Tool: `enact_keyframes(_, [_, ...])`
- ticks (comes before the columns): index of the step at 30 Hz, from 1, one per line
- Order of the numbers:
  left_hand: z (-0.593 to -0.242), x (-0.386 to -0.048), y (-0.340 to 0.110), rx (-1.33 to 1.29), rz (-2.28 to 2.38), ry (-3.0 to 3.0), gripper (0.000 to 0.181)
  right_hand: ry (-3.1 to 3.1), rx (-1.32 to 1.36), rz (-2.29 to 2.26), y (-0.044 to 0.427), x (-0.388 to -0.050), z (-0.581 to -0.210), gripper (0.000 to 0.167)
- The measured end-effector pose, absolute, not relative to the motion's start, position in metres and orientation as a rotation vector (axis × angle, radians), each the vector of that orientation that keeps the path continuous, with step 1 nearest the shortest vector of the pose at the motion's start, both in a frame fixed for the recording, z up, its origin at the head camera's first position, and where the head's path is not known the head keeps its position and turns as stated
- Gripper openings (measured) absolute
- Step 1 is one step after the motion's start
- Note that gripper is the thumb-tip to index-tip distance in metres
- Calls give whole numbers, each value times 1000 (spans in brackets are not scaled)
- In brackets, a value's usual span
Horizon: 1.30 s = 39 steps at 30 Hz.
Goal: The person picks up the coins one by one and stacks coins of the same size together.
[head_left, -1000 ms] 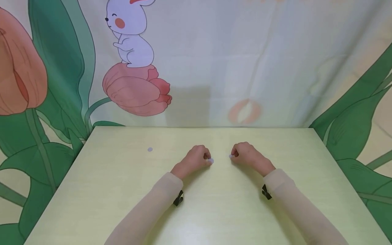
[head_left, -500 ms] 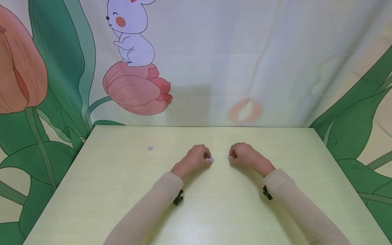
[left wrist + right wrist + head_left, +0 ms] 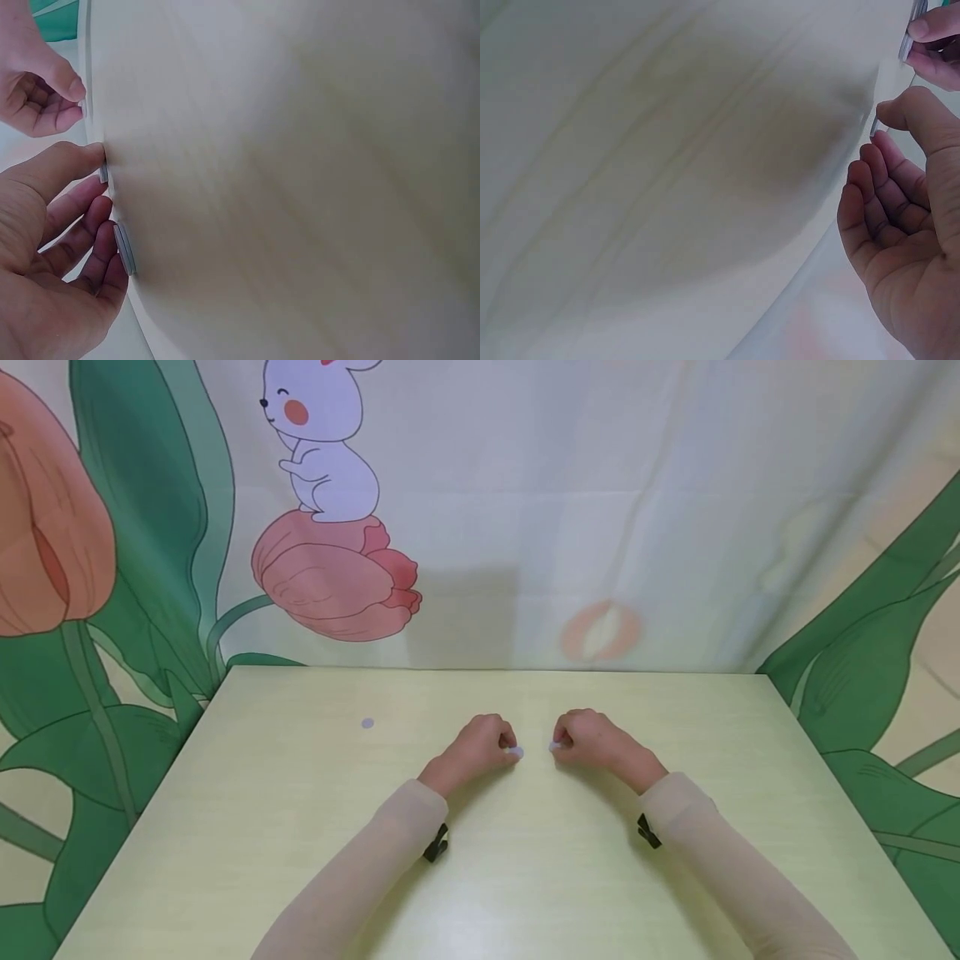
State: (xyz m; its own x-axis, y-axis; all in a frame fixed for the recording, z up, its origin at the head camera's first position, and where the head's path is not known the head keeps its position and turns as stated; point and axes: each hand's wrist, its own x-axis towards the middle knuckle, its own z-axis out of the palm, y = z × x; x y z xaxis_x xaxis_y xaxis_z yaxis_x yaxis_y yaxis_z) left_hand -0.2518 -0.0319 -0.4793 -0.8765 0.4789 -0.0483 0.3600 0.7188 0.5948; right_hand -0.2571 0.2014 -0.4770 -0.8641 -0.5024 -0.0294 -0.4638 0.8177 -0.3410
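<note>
On a pale wooden table [image 3: 480,877], my left hand [image 3: 483,745] pinches silvery coins [image 3: 515,752] between thumb and forefinger; the right wrist view shows layered edges on these coins [image 3: 913,30]. Facing it across a small gap, my right hand [image 3: 596,739] pinches a thin coin [image 3: 554,746] the same way, its other fingers loosely curled. Farther left, another round coin [image 3: 367,723] lies flat on the table. In the left wrist view, what looks like a short stack of coins [image 3: 125,247] appears past the left hand's lower fingers.
A curtain [image 3: 480,493] printed with a rabbit and tulips hangs behind the table's back edge. Both forearms wear beige sleeves [image 3: 360,868], with a black strap piece [image 3: 437,843] under the left wrist.
My right hand has moved slightly left with its coin, narrowing the gap between the hands. The left hand and the coin lying on the table have stayed put.
</note>
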Motion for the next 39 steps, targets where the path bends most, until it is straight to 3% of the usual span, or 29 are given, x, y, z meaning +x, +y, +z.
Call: enact_keyframes(39, [-482,-256,-31,680,869,2728,15,2818,-796,-544,177,-254,-472,12])
